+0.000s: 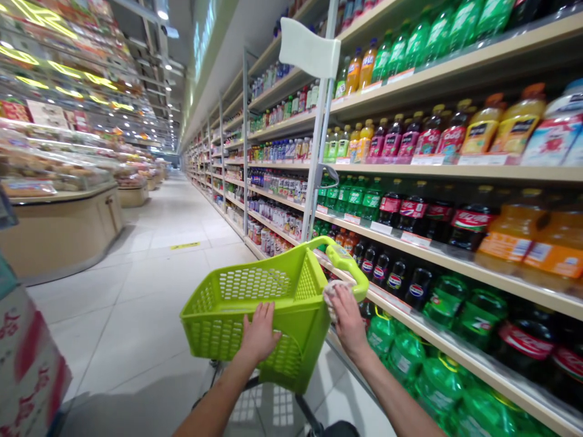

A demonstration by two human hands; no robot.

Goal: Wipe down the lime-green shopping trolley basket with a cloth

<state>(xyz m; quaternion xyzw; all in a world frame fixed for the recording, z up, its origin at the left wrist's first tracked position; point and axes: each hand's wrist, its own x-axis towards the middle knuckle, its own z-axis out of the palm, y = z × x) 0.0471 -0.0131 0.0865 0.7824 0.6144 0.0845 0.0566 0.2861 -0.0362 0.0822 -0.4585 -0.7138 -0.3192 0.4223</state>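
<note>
A lime-green shopping cart stands side-on before me, its basket empty and its handle at the right end. Against the near side wall lies my left hand, fingers stretched over the upper rim and nothing in it. My right hand presses a pale crumpled cloth onto the cart at the handle's near corner. Its fingers are bent over the cloth, which partly hides the green plastic below. Dark legs and wheels of the cart show only in part under the basket.
Shelves of bottled drinks run along the right, close to the cart handle. A tiled aisle stretches ahead, with a yellow floor marking. Rounded display counters line the left; a printed carton stack stands near left.
</note>
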